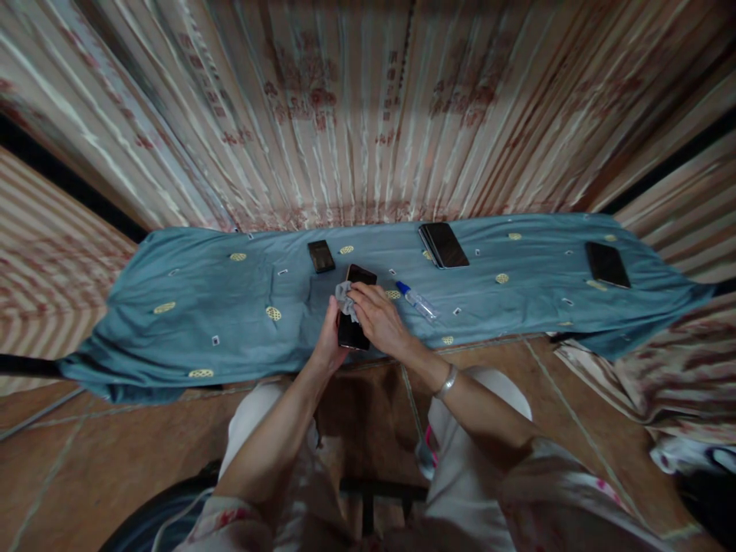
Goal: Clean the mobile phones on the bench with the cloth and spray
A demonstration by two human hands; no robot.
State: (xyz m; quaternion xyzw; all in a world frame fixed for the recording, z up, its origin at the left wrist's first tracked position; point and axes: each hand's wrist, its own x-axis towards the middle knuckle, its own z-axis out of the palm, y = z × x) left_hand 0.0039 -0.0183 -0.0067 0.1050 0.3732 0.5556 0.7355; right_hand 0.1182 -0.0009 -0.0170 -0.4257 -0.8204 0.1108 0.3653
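Note:
A dark smartphone (352,335) is tilted above the front edge of the cloth-covered table, gripped along its left side by my left hand (330,337). My right hand (379,318) presses a crumpled pale grey cloth (345,297) against the phone's screen, fingers bunched over it. Part of the screen is hidden under the cloth and fingers. Just right of my right hand lies a clear spray bottle with a blue cap (418,300). Behind the phone, a smaller black phone-like device (320,256) rests on the table.
A blue-green patterned cloth (230,295) covers the long narrow table. Stacked dark phones or tablets (445,245) lie at the back right of centre, and another dark device (608,264) lies far right. Striped curtains (345,115) hang close behind and at both sides.

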